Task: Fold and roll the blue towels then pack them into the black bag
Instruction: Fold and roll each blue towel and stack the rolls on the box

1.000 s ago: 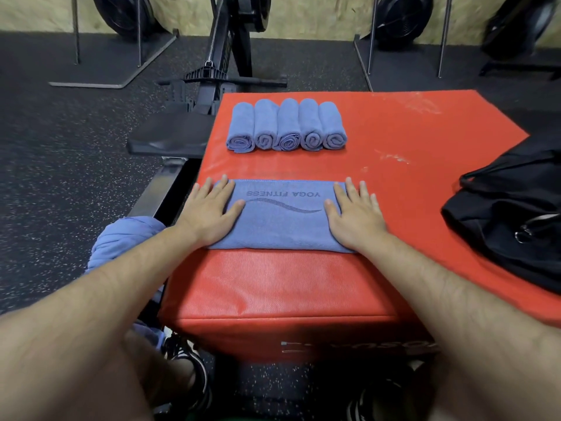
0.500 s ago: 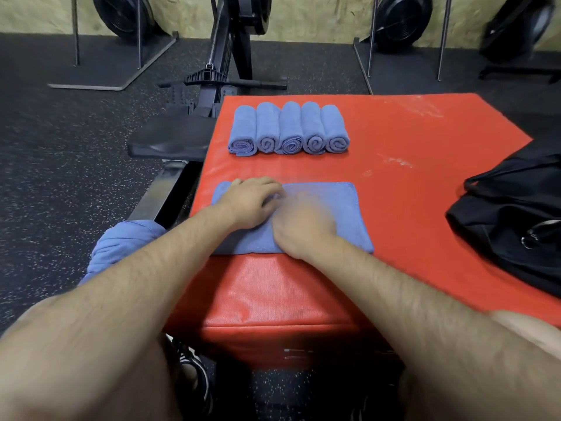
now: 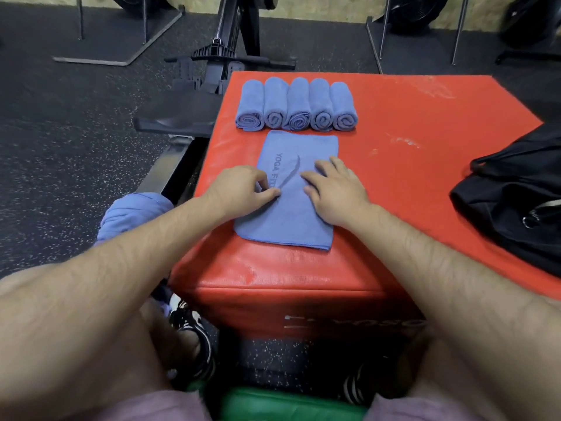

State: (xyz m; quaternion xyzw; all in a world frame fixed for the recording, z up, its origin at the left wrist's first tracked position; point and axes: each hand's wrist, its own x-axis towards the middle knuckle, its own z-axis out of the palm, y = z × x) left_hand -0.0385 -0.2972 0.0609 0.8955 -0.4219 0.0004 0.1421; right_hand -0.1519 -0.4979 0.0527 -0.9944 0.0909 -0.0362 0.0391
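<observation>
A folded blue towel (image 3: 291,220) with a "YOGA FITNESS" print lies lengthwise on the red padded box (image 3: 409,165), its near end at the box's front edge. My left hand (image 3: 239,189) sits on the towel's left side with fingers curled and thumb pressed onto the cloth. My right hand (image 3: 334,189) lies flat on its right side, fingers straight. Behind the towel, several rolled blue towels (image 3: 296,106) stand side by side in a row. The black bag (image 3: 513,202) lies on the box's right side.
A heap of loose blue towels (image 3: 133,212) sits to the left of the box, above my left knee. A black rowing machine (image 3: 194,117) stands on the speckled floor behind it. My shoes (image 3: 191,332) show below the box.
The towel has been turned from lying crosswise to lying lengthwise, its print now running away from me. Both hands moved from its outer ends to its middle.
</observation>
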